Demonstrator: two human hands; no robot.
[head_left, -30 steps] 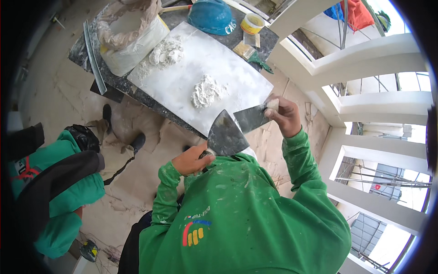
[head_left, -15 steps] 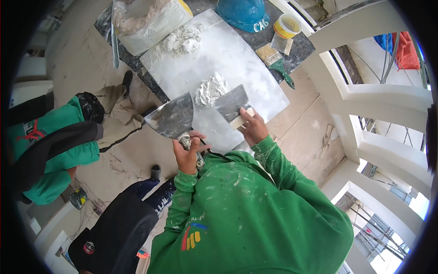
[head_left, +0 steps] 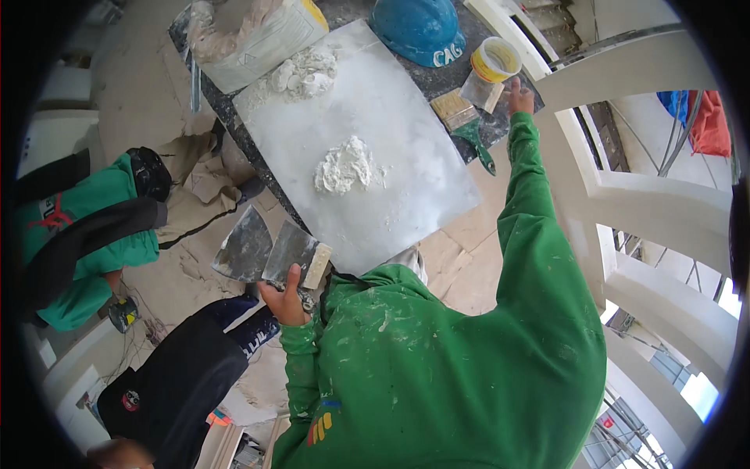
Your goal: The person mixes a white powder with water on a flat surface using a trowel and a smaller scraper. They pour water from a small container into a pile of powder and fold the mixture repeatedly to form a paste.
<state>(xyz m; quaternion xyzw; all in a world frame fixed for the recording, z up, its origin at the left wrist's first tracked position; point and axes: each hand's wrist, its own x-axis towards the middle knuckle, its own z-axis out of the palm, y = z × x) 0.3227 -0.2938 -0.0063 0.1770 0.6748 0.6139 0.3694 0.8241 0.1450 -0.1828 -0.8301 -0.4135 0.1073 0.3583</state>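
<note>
My left hand (head_left: 286, 304) is closed around a broad putty knife (head_left: 244, 247) with a wide metal blade. A second scraper (head_left: 291, 254) with a pale grip edge is held against it in the same hand, under my thumb. My right hand (head_left: 522, 96) is stretched to the far right of the table, fingers extended beside a yellow-rimmed tub (head_left: 495, 61) and a small scraper (head_left: 481, 91). I see nothing held in it. A mound of white putty (head_left: 346, 166) lies on the whitened board (head_left: 414, 180), with another heap (head_left: 306, 72) at its far left.
A brush (head_left: 461, 117) with a green handle lies by the board's right edge. Beyond stand a blue hard hat (head_left: 418, 30) and a large white bucket (head_left: 262, 47). Two people, one in teal (head_left: 101, 227) and one in black (head_left: 183, 371), are at my left. Window openings line the right.
The scraper from my right hand is now in my left hand with the putty knife. My right hand has moved far right to the tub. My left hand has shifted left and nearer.
</note>
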